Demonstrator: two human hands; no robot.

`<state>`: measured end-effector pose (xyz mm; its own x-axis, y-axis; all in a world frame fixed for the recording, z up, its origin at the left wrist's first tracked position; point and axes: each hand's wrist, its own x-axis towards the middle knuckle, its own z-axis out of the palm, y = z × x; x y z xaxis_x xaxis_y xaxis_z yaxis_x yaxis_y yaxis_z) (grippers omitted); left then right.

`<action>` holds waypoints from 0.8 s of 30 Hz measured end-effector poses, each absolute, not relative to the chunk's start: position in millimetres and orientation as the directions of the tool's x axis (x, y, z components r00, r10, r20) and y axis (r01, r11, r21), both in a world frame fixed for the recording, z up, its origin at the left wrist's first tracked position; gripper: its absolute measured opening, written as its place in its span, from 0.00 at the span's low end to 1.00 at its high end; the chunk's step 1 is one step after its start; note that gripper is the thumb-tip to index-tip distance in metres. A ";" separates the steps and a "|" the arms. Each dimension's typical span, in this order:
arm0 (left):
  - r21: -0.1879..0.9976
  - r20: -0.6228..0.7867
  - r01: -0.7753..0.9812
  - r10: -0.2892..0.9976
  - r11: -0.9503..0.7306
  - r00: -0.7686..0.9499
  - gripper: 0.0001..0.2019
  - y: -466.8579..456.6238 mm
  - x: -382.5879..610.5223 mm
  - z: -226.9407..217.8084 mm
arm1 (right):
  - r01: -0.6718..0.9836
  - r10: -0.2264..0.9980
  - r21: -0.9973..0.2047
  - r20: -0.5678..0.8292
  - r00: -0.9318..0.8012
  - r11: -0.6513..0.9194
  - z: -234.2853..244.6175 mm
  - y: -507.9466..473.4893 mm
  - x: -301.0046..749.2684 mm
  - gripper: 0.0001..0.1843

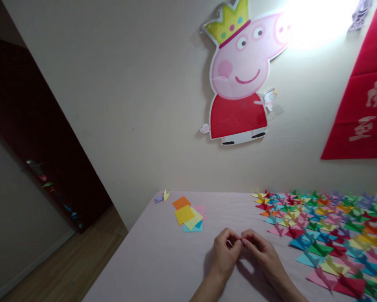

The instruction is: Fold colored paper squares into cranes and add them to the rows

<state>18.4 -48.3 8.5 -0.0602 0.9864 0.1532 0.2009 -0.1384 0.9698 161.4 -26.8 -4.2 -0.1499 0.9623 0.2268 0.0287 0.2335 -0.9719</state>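
Observation:
My left hand [225, 253] and my right hand [261, 251] meet fingertip to fingertip above the table [157, 256]. Both are closed in a pinch on a small red piece of folded paper [240, 239]; only a sliver shows, and the fingers hide its shape. Just beyond my left hand lie loose square paper sheets: an orange one [182, 203], a dark yellow one [184, 214], a pale yellow one [194, 219], with pink and blue ones partly covered. To the right of my right hand, rows of folded paper cranes [320, 249] in many colours cover the tabletop.
Two small folded papers, one yellow [166, 195] and one purple [158, 199], sit at the far left corner. Behind the table is a wall with a cartoon pig cutout [238, 113] and a red banner [358, 109]. A dark door [50, 138] with a hanging paper string stands left.

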 end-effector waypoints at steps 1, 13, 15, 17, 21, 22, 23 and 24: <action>0.963 0.166 0.224 0.984 -0.147 -0.066 0.03 -48.3 18.4 8.4 | 0.019 0.963 -0.973 0.223 -0.153 0.228 -4.6 -27.0 161.3 0.19; 0.953 0.100 0.291 0.994 -0.087 -0.032 0.01 -56.4 26.3 8.4 | -0.144 0.990 -0.985 0.111 -0.083 0.099 3.0 -30.7 157.5 0.21; 0.954 0.120 0.280 0.992 -0.103 -0.044 0.02 -54.1 25.8 5.5 | -0.168 0.990 -0.982 0.102 -0.101 0.084 3.6 -30.9 156.7 0.20; 0.956 0.156 0.260 0.986 -0.135 -0.058 0.06 -50.7 24.4 1.6 | -0.185 0.990 -0.980 0.094 -0.103 0.074 3.1 -30.9 155.9 0.19; 0.966 0.209 0.168 0.975 -0.194 -0.077 0.07 -44.3 20.1 -5.3 | -0.190 0.992 -0.980 0.083 -0.096 0.064 1.0 -30.3 155.0 0.20; 0.969 0.209 0.152 0.975 -0.195 -0.081 0.06 -43.2 19.1 -6.4 | -0.175 0.991 -0.982 0.089 -0.100 0.070 0.5 -30.1 155.1 0.19; 0.971 0.203 0.141 0.976 -0.190 -0.083 0.06 -42.4 18.1 -7.3 | -0.155 0.990 -0.985 0.096 -0.102 0.080 -0.1 -29.8 155.4 0.19; 0.974 0.195 0.134 0.977 -0.183 -0.083 0.05 -41.8 17.4 -8.0 | -0.133 0.990 -0.987 0.102 -0.099 0.088 -0.8 -29.5 156.0 0.19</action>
<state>17.4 -41.8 -8.0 -0.0831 0.9773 0.1948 0.1341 -0.1828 0.9740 156.0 -29.5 -0.8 -0.0993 0.9898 0.1019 -0.1331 0.0883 -0.9872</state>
